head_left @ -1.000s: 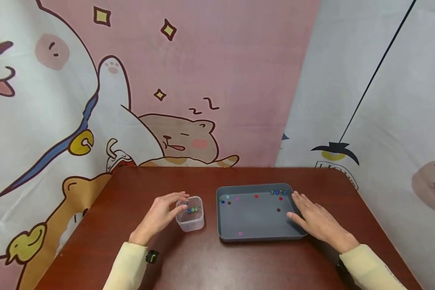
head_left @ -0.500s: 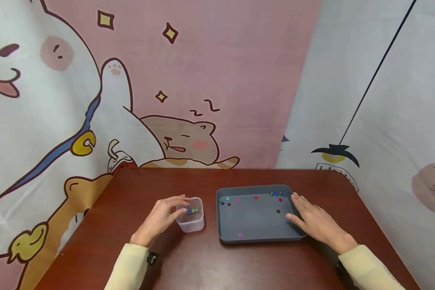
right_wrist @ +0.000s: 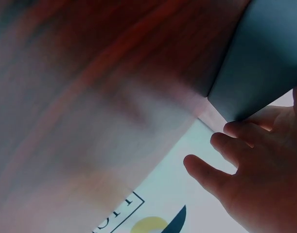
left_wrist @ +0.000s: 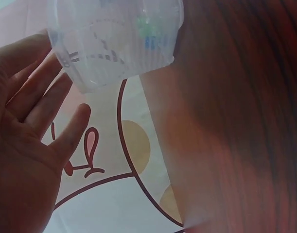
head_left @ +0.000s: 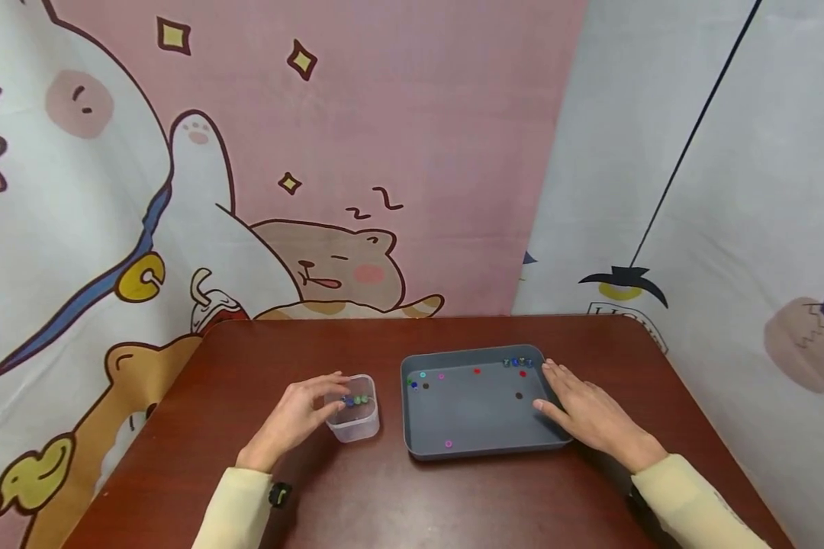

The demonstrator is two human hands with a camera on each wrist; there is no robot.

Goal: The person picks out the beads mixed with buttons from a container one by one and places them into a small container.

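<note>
My left hand is at the left side of a small clear plastic container, its thumb and fingertips over the rim. In the left wrist view the fingers lie loosely extended beside the container's wall. A few green and blue marbles sit inside the container. My right hand rests along the right edge of a shallow grey tray, fingers straight. At the tray's back right corner, several glass marbles stand in a row.
Small coloured bits lie scattered in the tray, among them a pink ring, a red piece and a dark brown piece. The brown wooden table meets a cartoon-printed cloth at the back.
The whole head view has shifted slightly, so everything appears a little further left. Both hands keep their places at the container and the tray.
</note>
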